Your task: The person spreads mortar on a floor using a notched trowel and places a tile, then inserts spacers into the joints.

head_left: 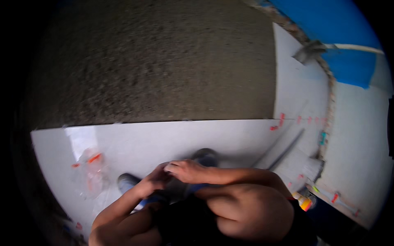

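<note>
My left hand (pixel 157 179) and my right hand (pixel 185 170) meet in front of my bent knees, above the white floor tiles (pixel 156 137). The fingers of my right hand are pinched together against the left fingertips. Both hands are closed, slightly blurred, and any small thing between them is hidden. To the left of my left hand, a clear plastic bag (pixel 95 180) with orange-red pieces in and on it lies on the tiles. My shoes (pixel 205 157) rest on the tiles just beyond the hands.
A bed of rough grey mortar (pixel 164 61) stretches beyond the tile edge. Small red pieces (pixel 282 119) line a tile joint at right. Long thin bars (pixel 287 147) lie near them. Blue sheeting (pixel 353 65) covers part of the wall. A yellow-orange item (pixel 304 201) sits by my right knee.
</note>
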